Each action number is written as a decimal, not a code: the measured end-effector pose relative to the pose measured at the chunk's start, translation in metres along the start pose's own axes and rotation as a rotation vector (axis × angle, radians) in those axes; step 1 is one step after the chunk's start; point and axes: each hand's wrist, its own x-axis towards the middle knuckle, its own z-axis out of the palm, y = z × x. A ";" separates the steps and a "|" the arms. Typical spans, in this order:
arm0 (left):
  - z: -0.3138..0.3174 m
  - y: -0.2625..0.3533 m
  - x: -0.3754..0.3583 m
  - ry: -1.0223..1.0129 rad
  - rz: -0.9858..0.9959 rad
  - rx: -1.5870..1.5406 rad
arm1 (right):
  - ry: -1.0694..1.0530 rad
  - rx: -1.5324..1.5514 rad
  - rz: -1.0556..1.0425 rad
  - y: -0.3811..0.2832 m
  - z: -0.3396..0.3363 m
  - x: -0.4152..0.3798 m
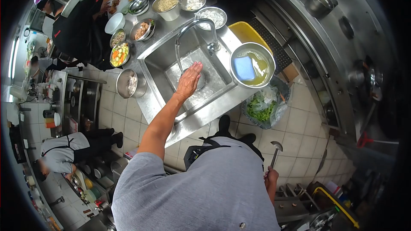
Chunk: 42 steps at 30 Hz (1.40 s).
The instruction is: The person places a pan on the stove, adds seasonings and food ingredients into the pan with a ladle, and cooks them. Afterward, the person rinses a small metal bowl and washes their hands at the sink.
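My left hand (189,80) is over the steel sink (156,70), fingers stretched out, beside the stream from the curved faucet (191,22). It holds nothing. At the lower right, my right hand (271,175) is closed around the handle of a metal ladle (276,147), held away from the sink with its bowl end up. To the right of the sink stands a round metal pot (266,81) with a blue sponge-like block (244,68) in yellowish liquid.
Bowls of cut food, such as vegetables (120,54) and noodles (167,3), stand behind and left of the sink. A bag of greens (262,108) is on the floor. Co-workers (77,38) are at the left; stoves and pots line the right.
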 end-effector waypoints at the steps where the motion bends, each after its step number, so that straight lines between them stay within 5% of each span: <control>1: -0.001 0.001 0.001 0.014 0.016 -0.006 | -0.008 -0.017 -0.001 0.001 -0.001 0.000; 14: 0.015 -0.003 0.003 0.082 0.034 0.031 | 0.081 -0.031 0.082 0.010 0.001 -0.020; 16: 0.053 -0.033 -0.014 -0.264 -0.823 -0.257 | 0.088 0.003 0.114 0.012 -0.001 -0.019; 17: 0.065 -0.039 -0.015 -0.258 -0.820 -0.261 | 0.089 0.005 0.107 0.009 0.000 -0.022; 19: 0.085 -0.042 -0.009 -0.082 -1.182 -0.836 | 0.078 0.006 0.121 0.000 0.002 -0.031; 23: 0.079 -0.011 0.055 0.259 -1.019 -1.111 | 0.066 0.009 0.086 -0.003 -0.002 -0.036; 25: 0.071 -0.007 0.077 0.268 -1.028 -1.279 | 0.084 -0.027 0.088 -0.008 -0.001 -0.041; 32: 0.142 -0.048 0.072 0.434 -1.058 -0.764 | 0.105 -0.157 -0.029 -0.013 -0.003 -0.055; 36: 0.156 -0.069 0.076 0.448 -1.132 -0.584 | 0.010 -1.154 -0.458 0.093 -0.096 0.067; 40: 0.143 -0.032 0.068 0.230 -1.254 -0.367 | -0.025 -0.763 -0.173 0.023 -0.089 0.015; 42: 0.175 -0.030 0.041 0.238 -1.152 -0.440 | -0.058 -0.663 -0.097 -0.024 -0.072 -0.008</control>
